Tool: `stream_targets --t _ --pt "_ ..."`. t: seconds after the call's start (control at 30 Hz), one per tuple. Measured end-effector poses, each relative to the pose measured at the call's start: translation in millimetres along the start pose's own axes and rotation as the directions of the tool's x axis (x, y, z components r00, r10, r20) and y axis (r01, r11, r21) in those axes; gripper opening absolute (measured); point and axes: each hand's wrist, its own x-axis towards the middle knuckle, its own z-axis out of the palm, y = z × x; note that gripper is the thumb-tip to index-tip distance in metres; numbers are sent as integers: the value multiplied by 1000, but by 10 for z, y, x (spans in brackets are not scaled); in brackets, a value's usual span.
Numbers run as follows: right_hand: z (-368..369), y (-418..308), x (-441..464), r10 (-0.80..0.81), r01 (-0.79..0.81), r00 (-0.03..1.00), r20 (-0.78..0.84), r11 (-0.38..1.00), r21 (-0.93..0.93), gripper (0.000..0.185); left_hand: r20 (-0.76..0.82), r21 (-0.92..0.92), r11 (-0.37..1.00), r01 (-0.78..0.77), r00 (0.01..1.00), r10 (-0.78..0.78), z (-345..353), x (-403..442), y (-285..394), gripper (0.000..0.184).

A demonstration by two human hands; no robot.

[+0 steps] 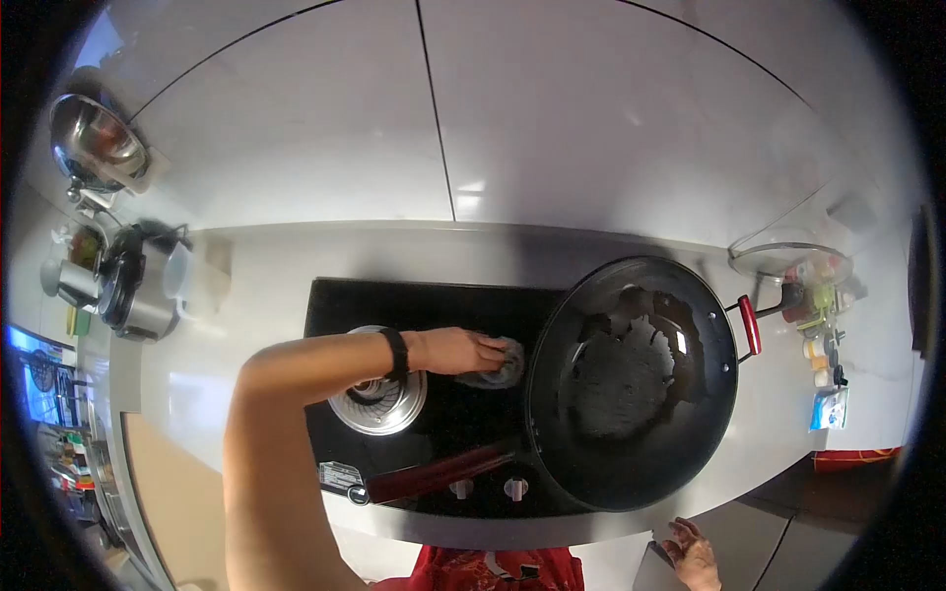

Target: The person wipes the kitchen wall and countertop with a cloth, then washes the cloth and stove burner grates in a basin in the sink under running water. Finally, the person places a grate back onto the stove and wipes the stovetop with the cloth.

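Note:
My left hand [455, 351], a dark band round its wrist, is closed on a crumpled grey cloth [501, 366] and presses it against the black glass stovetop [473, 419]. The cloth lies between the left burner [382, 412], partly hidden under my forearm, and a large black wok [631, 394]. Wet patches show inside the wok. Its long dark red handle [443, 471] points left over the two control knobs. Below the counter's front edge at the lower right, my right hand [692, 557] hangs with its fingers loosely apart and nothing in them.
A glass lid [791, 263] leans at the back right, near small bottles and a blue-white packet [830, 409]. On the left stand a pressure cooker [140, 286] and a translucent container [192, 276]. The wok's red side handle [751, 325] sticks out to the right.

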Motion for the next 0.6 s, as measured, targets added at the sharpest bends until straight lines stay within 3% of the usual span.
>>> stream_targets --t 0.1,0.2,0.23,0.3,0.33,0.43,0.47,0.53,0.57,0.6 --pt "-66 97 59 135 -128 989 62 985 -112 43 140 10 985 172 975 -172 -260 -381 14 35" --pt "-15 20 84 150 -145 988 45 984 -102 47 54 169 923 347 931 -360 -215 -853 -261 30" --pt "25 -42 104 27 -23 1000 12 951 -308 40 25 225 879 420 900 -436 -253 -1014 -317 29" --pt "132 -195 153 -229 186 973 25 718 -671 30 116 387 700 600 721 -683 -171 -1392 -498 31" --pt "167 -229 165 -232 182 973 18 714 -676 31 91 276 652 707 656 -749 -295 -1438 -448 30" --pt "242 -247 170 -228 175 973 14 705 -687 32 -35 210 646 734 666 -745 -239 -1390 -397 31" --pt "245 -236 179 -224 180 974 26 699 -692 32 5 254 612 749 632 -775 -206 -1331 -379 30" --pt "276 -285 201 -191 153 981 19 720 -677 32 -62 229 700 677 728 -683 -108 -1023 -304 27" --pt "310 -366 204 -156 118 988 1 744 -658 32 -100 270 799 537 841 -532 -13 -848 -335 30" --pt "330 -425 186 -122 81 992 -19 763 -641 32 29 173 842 511 852 -523 -120 -560 -282 36"
